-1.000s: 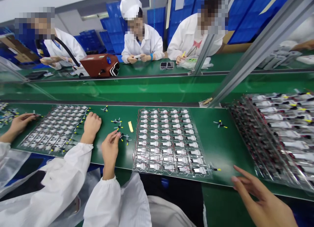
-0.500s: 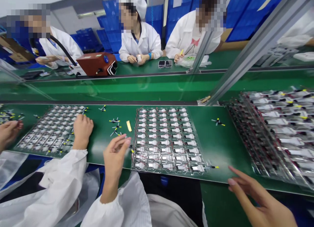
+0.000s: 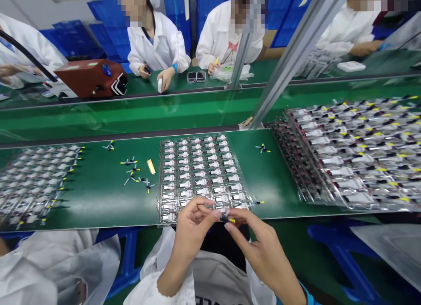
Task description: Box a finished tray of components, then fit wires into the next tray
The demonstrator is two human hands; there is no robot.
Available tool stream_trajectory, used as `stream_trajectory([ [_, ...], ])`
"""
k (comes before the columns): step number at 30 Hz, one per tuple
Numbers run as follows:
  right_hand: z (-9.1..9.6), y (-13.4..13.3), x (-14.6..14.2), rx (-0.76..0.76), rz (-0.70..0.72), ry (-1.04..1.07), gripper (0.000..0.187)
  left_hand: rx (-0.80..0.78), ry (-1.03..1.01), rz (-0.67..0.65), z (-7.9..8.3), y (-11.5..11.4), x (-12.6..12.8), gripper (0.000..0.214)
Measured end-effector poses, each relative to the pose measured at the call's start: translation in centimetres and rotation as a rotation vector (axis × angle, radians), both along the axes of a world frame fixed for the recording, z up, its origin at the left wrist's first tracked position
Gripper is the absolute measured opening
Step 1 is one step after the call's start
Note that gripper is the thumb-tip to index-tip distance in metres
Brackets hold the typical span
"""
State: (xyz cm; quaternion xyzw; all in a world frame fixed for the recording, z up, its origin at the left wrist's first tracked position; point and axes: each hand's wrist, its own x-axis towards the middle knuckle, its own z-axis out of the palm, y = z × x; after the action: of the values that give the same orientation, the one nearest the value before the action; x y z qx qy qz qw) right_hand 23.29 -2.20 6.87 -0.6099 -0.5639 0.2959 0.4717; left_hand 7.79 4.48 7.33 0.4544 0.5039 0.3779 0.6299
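My left hand and my right hand meet over the front edge of a clear plastic tray. Thumb and finger of each are pinched on a small black part with a yellow tip, mostly hidden by my fingertips. Rows of white pieces with black ends and thin red wires fill the tray. Against its front right corner lies another yellow-tipped piece. Several similar small parts lie loose to the left, beside a yellowish block.
A tall stack of filled trays stands at right, another filled tray at left. One loose part lies before the stack. Behind the bench run a green strip and a metal post. Co-workers sit opposite, near a red-brown device.
My left hand has moved right with the small part, and my right hand has come in from the right to grip it too. The view has shifted right; a neighbour's hands have left the left tray.
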Motion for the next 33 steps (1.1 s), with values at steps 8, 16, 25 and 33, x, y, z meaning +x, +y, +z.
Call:
stream_trajectory([
  [8,0.0,-0.2,0.9,-0.012,0.007,0.002,0.029,0.017,0.036,-0.037,-0.2,0.0,0.9,0.037],
  [16,-0.5,-0.4,3.0,0.000,-0.054,-0.022,0.019,0.233,0.209,-0.178,-0.9,-0.1,1.9,0.023],
  [25,-5.1,-0.8,9.2,-0.170,-0.271,-0.121,0.036,0.890,0.836,-0.748,-3.5,2.8,4.2,0.024],
  [33,-6.6,1.2,10.1,-0.163,-0.203,-0.084,0.038,1.042,1.005,-0.891,-4.6,4.3,6.6,0.028],
])
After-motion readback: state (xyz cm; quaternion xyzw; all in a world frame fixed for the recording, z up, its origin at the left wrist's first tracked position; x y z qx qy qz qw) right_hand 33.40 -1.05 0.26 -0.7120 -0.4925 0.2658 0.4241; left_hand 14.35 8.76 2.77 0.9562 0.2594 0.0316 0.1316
